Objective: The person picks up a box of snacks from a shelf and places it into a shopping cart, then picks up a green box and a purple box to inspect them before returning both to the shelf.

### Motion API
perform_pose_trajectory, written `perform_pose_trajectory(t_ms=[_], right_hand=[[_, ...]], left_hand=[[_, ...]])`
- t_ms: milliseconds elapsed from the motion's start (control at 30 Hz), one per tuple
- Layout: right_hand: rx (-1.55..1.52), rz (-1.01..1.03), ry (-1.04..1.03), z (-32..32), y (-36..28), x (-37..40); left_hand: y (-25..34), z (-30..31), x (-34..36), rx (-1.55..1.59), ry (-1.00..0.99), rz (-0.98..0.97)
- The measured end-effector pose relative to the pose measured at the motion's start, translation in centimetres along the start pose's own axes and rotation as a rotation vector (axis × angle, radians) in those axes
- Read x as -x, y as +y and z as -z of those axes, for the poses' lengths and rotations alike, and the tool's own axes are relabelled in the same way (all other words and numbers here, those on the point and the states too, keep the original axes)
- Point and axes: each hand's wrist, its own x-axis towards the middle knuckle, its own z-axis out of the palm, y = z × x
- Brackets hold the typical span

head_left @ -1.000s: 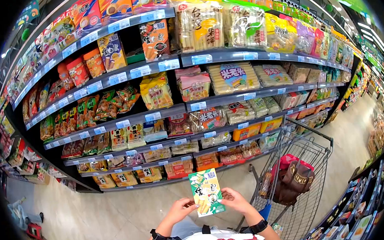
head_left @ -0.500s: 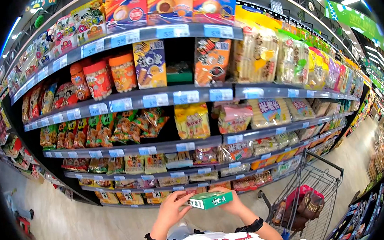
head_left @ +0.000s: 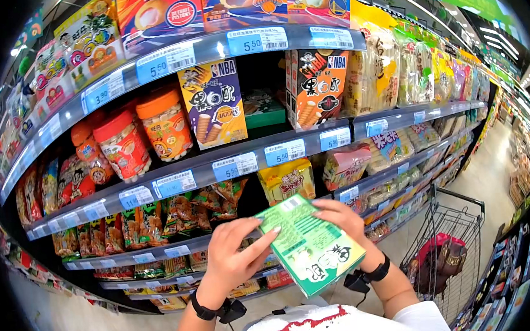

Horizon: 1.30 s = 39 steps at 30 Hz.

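Note:
Between my two hands is a green and white snack box (head_left: 311, 246), tilted, with one broad printed face toward the camera. My left hand (head_left: 237, 252) holds its left edge, fingers resting on the face near the upper left. On the right edge, my right hand (head_left: 350, 224) grips the box near its upper corner. Behind, on the shelf, stand a purple and yellow box (head_left: 214, 105) and an orange and white box (head_left: 318, 89). A green box (head_left: 264, 108) lies deeper in the dark gap between them.
A wire shopping cart (head_left: 446, 245) with bags inside stands at the right. Price-tagged shelf edges (head_left: 235, 167) run across the front, with jars (head_left: 164, 126) and yellow packs (head_left: 287, 181) on the shelves. Another display rack (head_left: 514, 271) is at the far right.
The green box has risen toward the shelves and turned from its side to show a broad face. Both hands rose with it. The shelves look closer.

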Motion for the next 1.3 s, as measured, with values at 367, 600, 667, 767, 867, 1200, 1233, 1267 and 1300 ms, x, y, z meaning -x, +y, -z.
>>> perform_pose_trajectory(t_ms=[367,600,667,767,867,1200,1233,1267,1300], right_hand=[[0.065,0.051,0.240,3.5,2.5,-7.6],[0.083,0.087,0.327,3.9,5.2,-9.2],[0.065,0.073,0.354,3.8,5.8,-9.2],[-0.019,0.062,0.378,3.8,6.5,-9.0],[-0.089,0.008,0.361,3.7,6.8,-8.9],[-0.294,-0.137,0.355,3.0,7.4,-9.2],[-0.362,-0.172,0.379,2.8,7.3,-9.3],[-0.382,-0.149,0.357,2.9,7.8,-9.4],[-0.402,-0.126,0.335,3.0,8.2,-9.4]], left_hand=[[-3.7,-1.7,-9.1,-0.305,0.021,0.152],[-5.2,-5.3,-13.3,-0.432,-0.209,0.285],[-4.9,-5.3,-14.3,-0.465,-0.265,0.332],[-5.2,-5.9,-14.8,-0.504,-0.265,0.358],[-5.0,-5.8,-15.9,-0.479,-0.339,0.468],[-5.1,-6.0,-16.0,-0.520,-0.393,0.495],[-5.1,-6.0,-16.0,-0.533,-0.391,0.484],[-5.2,-6.1,-15.9,-0.515,-0.372,0.481],[-5.2,-6.1,-15.9,-0.498,-0.354,0.478]])
